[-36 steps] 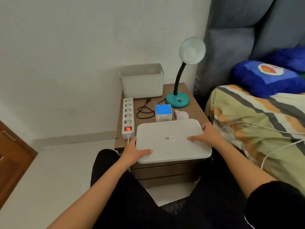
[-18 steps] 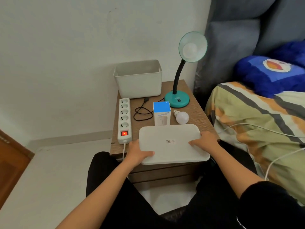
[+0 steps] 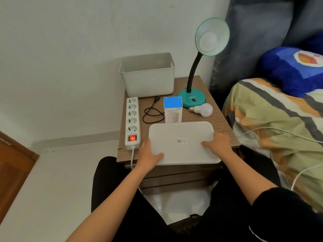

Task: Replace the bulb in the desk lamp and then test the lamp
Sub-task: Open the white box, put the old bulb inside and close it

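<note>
A teal desk lamp (image 3: 191, 97) with a black gooseneck stands at the back right of the wooden nightstand (image 3: 221, 123). A white bulb (image 3: 208, 40) sits in its shade, unlit. A loose white bulb (image 3: 202, 109) lies on its side in front of the lamp base. A flat white lid (image 3: 181, 142) lies at the front of the nightstand. My left hand (image 3: 148, 154) grips the lid's near left corner and my right hand (image 3: 218, 142) rests on its right side. The lamp's black plug and cord (image 3: 152, 112) lie loose, not plugged in.
A white power strip (image 3: 132, 122) with a lit red switch runs along the nightstand's left edge. A blue and white box (image 3: 173, 109) stands behind the lid. A white bin (image 3: 147, 75) sits at the back. A bed with a striped blanket (image 3: 279, 128) is close on the right.
The lid has come down from a tilt to lie flatter at the front of the nightstand, both hands still on it. The view has shifted slightly, so the loose bulb shows fully.
</note>
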Action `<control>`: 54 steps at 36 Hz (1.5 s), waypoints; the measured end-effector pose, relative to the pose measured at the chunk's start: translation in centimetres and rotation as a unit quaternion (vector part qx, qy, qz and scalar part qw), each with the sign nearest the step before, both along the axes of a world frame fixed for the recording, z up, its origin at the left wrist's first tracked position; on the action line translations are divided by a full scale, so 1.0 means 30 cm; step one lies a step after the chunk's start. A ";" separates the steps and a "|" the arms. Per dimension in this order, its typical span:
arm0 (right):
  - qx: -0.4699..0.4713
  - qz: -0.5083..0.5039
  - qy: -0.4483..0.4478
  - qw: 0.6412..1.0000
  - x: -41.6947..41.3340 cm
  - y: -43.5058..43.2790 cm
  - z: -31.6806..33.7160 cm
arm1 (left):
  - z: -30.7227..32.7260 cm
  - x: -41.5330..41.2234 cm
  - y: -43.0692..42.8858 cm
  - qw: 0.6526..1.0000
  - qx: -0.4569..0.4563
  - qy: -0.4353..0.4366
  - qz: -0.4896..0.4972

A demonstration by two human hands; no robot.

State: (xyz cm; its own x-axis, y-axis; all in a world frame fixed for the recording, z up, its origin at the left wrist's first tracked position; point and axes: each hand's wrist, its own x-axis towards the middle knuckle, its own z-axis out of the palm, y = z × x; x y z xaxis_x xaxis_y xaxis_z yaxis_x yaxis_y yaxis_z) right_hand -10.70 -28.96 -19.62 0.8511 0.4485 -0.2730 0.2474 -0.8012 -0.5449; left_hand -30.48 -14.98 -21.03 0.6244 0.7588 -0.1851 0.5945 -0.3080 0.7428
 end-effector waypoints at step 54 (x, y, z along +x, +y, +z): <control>0.064 0.191 -0.091 0.975 0.286 0.474 0.461 | 0.439 0.312 0.531 0.984 0.118 0.103 -0.085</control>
State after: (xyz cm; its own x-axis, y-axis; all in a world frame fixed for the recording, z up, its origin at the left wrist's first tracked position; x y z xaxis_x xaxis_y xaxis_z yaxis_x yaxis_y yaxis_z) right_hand -2.12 -14.74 -5.78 0.6450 0.7623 -0.0540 0.6163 -0.5607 -0.5530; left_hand -21.12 0.95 -7.85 0.7130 0.6845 -0.1520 0.6505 -0.5650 0.5075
